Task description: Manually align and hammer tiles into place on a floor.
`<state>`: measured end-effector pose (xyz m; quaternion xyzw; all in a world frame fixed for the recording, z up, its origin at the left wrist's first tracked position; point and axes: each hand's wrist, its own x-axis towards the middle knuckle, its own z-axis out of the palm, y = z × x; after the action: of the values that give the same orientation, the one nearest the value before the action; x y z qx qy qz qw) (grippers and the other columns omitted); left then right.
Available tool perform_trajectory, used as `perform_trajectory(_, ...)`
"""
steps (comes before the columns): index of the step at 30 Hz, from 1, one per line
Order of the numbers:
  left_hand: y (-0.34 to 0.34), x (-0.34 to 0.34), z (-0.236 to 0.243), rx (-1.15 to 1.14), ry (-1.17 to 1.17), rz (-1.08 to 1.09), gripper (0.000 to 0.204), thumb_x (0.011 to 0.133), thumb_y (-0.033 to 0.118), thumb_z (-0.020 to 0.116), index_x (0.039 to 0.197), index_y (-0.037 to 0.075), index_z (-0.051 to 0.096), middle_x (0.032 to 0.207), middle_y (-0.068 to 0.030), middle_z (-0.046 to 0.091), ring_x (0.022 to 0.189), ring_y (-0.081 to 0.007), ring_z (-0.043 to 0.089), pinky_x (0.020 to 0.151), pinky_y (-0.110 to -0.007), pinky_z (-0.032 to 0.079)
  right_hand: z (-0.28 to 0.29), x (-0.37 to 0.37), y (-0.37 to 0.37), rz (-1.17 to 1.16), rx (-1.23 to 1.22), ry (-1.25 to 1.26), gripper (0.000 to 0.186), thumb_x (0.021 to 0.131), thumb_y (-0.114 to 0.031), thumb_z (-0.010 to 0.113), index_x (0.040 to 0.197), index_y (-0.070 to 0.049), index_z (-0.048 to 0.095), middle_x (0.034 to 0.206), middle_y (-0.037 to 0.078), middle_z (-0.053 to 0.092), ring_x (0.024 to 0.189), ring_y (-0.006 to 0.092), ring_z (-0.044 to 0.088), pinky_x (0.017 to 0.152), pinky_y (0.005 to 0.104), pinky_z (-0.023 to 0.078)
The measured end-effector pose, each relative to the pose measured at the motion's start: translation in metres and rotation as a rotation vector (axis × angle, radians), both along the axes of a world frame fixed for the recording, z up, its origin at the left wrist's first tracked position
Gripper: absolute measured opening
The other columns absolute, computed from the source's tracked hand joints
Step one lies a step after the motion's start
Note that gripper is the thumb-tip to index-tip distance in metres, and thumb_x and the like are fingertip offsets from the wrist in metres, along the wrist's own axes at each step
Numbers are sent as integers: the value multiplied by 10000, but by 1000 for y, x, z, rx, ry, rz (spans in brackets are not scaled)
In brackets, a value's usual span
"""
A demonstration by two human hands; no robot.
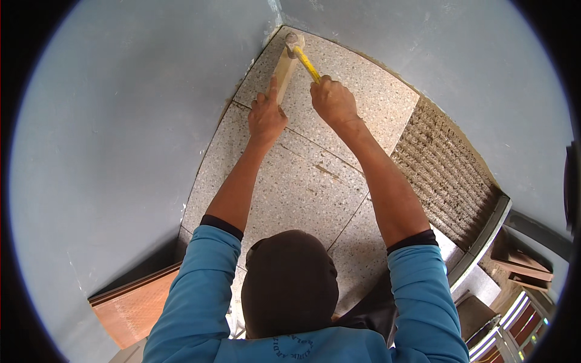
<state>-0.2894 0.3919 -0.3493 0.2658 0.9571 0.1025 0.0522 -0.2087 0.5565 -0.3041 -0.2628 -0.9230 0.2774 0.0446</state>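
Note:
My right hand (334, 101) is closed round the yellow handle of a hammer (307, 64). The hammer's metal head (294, 41) is over the far end of a wooden block (284, 75); whether it touches the wood I cannot tell. My left hand (266, 118) grips the near end of that block, one finger stretched along its side. The block lies on a speckled floor tile (357, 85) that fills the corner between two walls.
Grey-blue walls (121, 109) rise on both sides. To the right, ridged mortar (451, 169) borders the tile, with a raised sill (484, 233) beyond. More speckled tiles (290, 181) lie nearer me, one smeared with mortar. A brown panel (136, 302) leans at lower left.

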Motion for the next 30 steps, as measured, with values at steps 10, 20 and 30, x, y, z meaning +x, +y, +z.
perform_trajectory(10, 2, -3, 2, -6, -20, -11, 933, 888, 108, 675, 1655, 229, 158, 1185, -215, 564, 1056, -392, 627, 894, -502, 558, -11, -22, 4, -19, -76, 25, 349, 1010, -286, 521, 999, 45, 631, 846, 297, 711, 805, 472, 715, 748, 545, 584)
perform_trajectory(20, 1, -3, -2, -13, -31, 2, 935, 899, 128, 667, 1658, 260, 137, 1195, -201, 560, 1092, -386, 616, 916, -520, 545, -4, -4, 3, -36, -50, -34, 313, 1003, -224, 487, 1012, 55, 629, 885, 273, 731, 837, 430, 741, 759, 491, 612)
perform_trajectory(30, 40, 52, -4, 119, 6, -147, 954, 895, 80, 677, 1659, 267, 136, 1170, -210, 577, 1110, -405, 607, 934, -532, 532, 2, 93, 12, -178, -30, 20, 354, 1017, -304, 521, 950, 35, 595, 757, 284, 698, 725, 447, 722, 678, 528, 597)
